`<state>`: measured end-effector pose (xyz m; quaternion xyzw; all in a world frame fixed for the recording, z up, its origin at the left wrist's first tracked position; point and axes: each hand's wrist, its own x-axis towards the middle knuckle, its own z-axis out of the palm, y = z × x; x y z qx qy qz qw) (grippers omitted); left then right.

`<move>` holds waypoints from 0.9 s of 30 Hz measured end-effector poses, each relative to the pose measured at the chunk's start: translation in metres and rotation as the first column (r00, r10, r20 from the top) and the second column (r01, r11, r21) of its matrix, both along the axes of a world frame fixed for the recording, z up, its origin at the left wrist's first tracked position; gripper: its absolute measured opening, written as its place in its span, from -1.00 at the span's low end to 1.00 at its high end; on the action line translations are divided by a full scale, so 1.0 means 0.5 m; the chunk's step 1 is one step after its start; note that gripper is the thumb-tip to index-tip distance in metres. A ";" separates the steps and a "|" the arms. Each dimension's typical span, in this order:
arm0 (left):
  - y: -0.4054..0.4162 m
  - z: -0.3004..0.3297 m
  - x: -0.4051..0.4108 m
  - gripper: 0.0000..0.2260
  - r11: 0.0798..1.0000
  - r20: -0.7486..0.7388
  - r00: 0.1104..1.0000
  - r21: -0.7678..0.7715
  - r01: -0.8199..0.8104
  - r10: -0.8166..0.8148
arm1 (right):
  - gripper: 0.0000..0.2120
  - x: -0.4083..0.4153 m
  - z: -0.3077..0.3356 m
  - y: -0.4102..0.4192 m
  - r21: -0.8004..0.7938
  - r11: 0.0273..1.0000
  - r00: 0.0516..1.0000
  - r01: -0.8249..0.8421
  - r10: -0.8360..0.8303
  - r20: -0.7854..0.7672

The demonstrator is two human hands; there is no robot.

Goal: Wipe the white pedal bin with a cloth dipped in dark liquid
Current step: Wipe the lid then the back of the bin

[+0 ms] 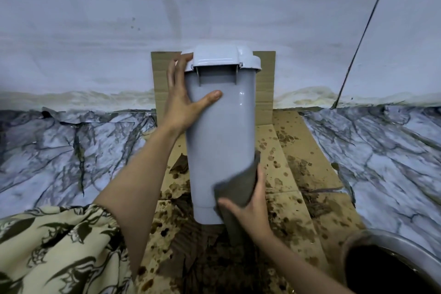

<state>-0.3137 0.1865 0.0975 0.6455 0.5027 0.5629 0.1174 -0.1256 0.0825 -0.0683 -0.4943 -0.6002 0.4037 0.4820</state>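
The white pedal bin [222,131] lies on its side in the middle of the scene, its lid end pointing far toward the wall and its base end near the person, resting on stained cardboard [298,188] that covers the floor and folds up against the wall behind the lid. The left hand [183,100] braces the bin's upper left side near the lid, fingers stretched out flat along the wall of the bin and the thumb spread across its top surface. The right hand [250,203] presses a dark grey cloth [241,188] against the bin's lower right side close to the base, fingers extended over the cloth and thumb laid across its near edge. A metal bowl [391,265] of dark liquid sits at the near right corner. Marble-patterned sheeting [71,145] covers the floor on either side of the cardboard. A patterned sleeve [52,246] fills the near left.
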 end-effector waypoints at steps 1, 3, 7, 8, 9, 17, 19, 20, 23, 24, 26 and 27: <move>-0.004 -0.001 0.002 -0.25 1.000 0.000 1.000 -0.005 0.011 -0.011 | 0.18 0.007 -0.032 -0.025 -0.031 0.999 1.000 -0.018 0.018 -0.009; -0.012 -0.002 0.008 -0.27 0.999 -0.006 0.999 -0.007 0.039 -0.039 | 0.14 0.012 -0.056 -0.048 -0.104 0.995 0.999 -0.006 0.003 -0.032; -0.025 -0.003 0.004 -0.25 0.999 -0.010 0.999 0.012 0.041 -0.041 | -0.04 -0.014 0.021 -0.010 -0.058 0.992 0.986 0.110 -0.116 -0.119; -0.031 -0.006 0.004 -0.24 0.999 -0.013 0.999 0.013 0.035 -0.035 | -0.11 -0.022 0.059 0.012 -0.031 0.990 0.977 0.137 -0.140 -0.163; -0.038 -0.010 0.005 -0.24 1.000 -0.018 0.999 0.012 0.029 -0.029 | -0.18 -0.029 0.102 0.036 -0.002 0.988 0.966 0.157 -0.154 -0.208; -0.114 -0.036 0.021 -0.31 0.998 -0.035 0.999 0.061 0.035 -0.033 | -0.47 -0.091 0.263 0.048 0.400 0.871 0.957 0.284 -0.283 -0.064; -0.134 -0.039 0.018 -0.31 0.998 -0.033 0.999 0.052 0.035 -0.034 | -0.50 -0.085 0.244 0.024 0.466 0.851 0.965 0.241 -0.262 -0.019; -0.143 -0.041 0.016 -0.30 0.998 -0.036 0.999 0.046 0.034 -0.032 | -0.52 -0.079 0.242 0.013 0.475 0.850 0.969 0.227 -0.246 -0.023; -0.169 -0.046 0.010 -0.29 1.000 -0.055 0.998 0.018 0.023 -0.022 | -0.62 -0.063 0.262 -0.034 0.424 0.880 0.976 0.212 -0.170 -0.134; -0.178 -0.048 0.009 -0.29 1.000 -0.056 0.998 0.015 0.020 -0.019 | -0.70 -0.058 0.272 -0.052 0.365 0.900 0.961 0.238 -0.163 -0.223; -0.195 -0.049 0.009 -0.30 1.000 -0.053 0.998 0.019 0.015 -0.014 | -0.73 -0.044 0.301 -0.076 0.210 0.912 0.891 0.352 -0.259 -0.372; -0.204 -0.048 0.012 -0.30 1.000 -0.058 0.998 0.019 0.012 -0.011 | -0.61 -0.034 0.315 -0.083 0.145 0.909 0.842 0.391 -0.289 -0.456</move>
